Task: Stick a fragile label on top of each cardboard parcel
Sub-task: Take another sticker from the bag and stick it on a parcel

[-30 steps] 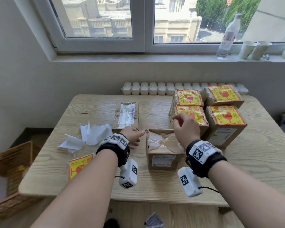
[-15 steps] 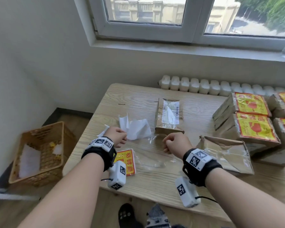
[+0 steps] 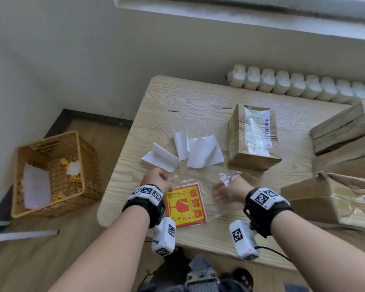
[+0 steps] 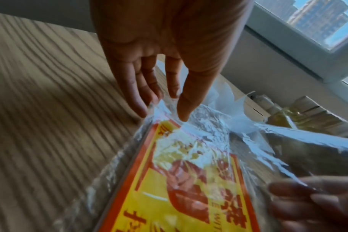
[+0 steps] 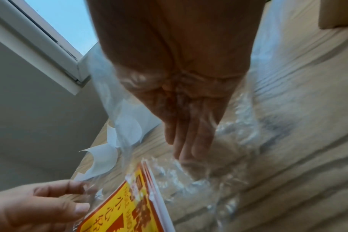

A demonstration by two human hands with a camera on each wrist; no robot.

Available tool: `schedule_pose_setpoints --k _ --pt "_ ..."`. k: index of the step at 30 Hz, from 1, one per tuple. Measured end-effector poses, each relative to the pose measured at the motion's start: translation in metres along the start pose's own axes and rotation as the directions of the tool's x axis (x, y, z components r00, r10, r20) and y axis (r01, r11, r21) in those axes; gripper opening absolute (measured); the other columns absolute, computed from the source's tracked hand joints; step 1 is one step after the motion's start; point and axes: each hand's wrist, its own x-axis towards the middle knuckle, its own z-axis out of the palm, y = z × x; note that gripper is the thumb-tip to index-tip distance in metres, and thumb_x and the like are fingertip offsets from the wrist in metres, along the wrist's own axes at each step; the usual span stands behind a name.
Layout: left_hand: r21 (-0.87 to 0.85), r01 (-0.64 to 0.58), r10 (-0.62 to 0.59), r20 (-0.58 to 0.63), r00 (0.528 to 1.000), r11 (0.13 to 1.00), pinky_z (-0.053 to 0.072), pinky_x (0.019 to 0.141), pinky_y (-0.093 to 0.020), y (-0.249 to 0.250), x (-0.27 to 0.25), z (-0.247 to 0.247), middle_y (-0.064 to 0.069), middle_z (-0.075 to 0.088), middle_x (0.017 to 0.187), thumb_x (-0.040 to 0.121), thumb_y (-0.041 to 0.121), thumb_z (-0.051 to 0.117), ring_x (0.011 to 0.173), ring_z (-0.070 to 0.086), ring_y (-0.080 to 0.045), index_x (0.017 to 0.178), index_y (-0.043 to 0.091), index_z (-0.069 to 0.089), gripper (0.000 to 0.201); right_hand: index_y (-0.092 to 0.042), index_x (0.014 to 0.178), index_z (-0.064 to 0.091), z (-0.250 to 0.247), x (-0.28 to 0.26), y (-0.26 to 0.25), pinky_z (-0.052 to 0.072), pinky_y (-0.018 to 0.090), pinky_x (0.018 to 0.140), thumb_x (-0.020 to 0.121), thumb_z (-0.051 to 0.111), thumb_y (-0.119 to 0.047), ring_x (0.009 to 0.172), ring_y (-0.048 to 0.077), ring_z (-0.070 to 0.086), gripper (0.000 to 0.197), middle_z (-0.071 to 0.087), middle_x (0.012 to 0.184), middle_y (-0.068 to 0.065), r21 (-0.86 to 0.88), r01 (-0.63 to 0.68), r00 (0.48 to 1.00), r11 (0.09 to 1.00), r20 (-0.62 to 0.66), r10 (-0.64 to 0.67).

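A stack of yellow and red fragile labels (image 3: 185, 204) lies in a clear plastic bag (image 3: 229, 177) at the table's front left. My left hand (image 3: 156, 180) pinches the bag's mouth between thumb and fingers (image 4: 183, 109). My right hand (image 3: 223, 190) is inside the bag, fingers straight, tips near the labels (image 5: 133, 204). A taped parcel without a label (image 3: 253, 135) stands behind the bag. Another unlabelled parcel (image 3: 335, 199) lies to the right. Parcels bearing labels (image 3: 346, 131) are at the far right edge.
Several white backing papers (image 3: 183, 152) lie just beyond my hands. A wicker basket (image 3: 51, 173) holding paper scraps stands on the floor to the left of the wooden table (image 3: 177, 102). A radiator (image 3: 303, 85) runs behind the table.
My view swung left and down. Both hands left the parcel and came to the label bag; the left now pinches its mouth and the right has slid inside it.
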Motion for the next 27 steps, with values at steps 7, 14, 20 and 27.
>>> schedule_pose_setpoints --k 7,14,20,27 --pt "0.02 -0.131 0.129 0.074 0.989 0.991 0.052 0.082 -0.027 0.016 0.008 0.008 0.006 0.068 0.089 0.077 0.02 0.07 0.093 0.065 -0.019 0.08 0.024 0.064 0.007 0.004 0.084 0.056 0.013 -0.004 -0.019 0.054 0.025 0.042 0.098 0.031 0.005 0.046 0.023 0.066 0.028 0.068 0.065 0.02 -0.012 0.012 0.986 1.0 0.167 -0.01" --pt "-0.12 -0.152 0.167 0.122 0.978 0.981 0.047 0.083 -0.026 0.026 0.01 0.017 -0.002 0.068 0.093 0.084 0.023 0.069 0.087 0.061 -0.018 0.088 0.016 0.068 0.007 -0.003 0.093 0.064 0.002 -0.006 0.004 0.053 0.022 0.051 0.084 0.066 0.004 0.058 0.015 0.07 0.011 0.072 0.074 0.01 0.224 -0.066 0.995 0.972 0.085 0.048" --pt "-0.2 -0.123 0.164 0.202 0.965 0.972 0.045 0.077 -0.026 0.033 0.01 0.022 0.004 0.063 0.085 0.091 0.022 0.061 0.085 0.059 -0.017 0.085 0.02 0.062 0.006 -0.011 0.051 0.062 0.016 0.002 0.013 0.042 0.019 0.039 0.075 0.08 -0.013 0.037 0.008 0.055 0.029 0.059 0.048 0.002 0.206 0.035 0.999 0.978 0.001 -0.036" --pt "-0.365 -0.03 0.156 0.323 0.933 0.931 0.052 0.069 -0.029 0.032 0.005 0.022 -0.004 0.061 0.081 0.096 0.012 0.053 0.076 0.06 -0.019 0.079 0.018 0.057 0.018 -0.03 0.07 0.048 0.02 0.035 0.031 0.047 0.007 0.052 0.072 0.079 -0.04 0.054 -0.02 0.055 0.033 0.064 0.057 -0.023 0.132 0.013 0.997 0.991 -0.078 -0.003"
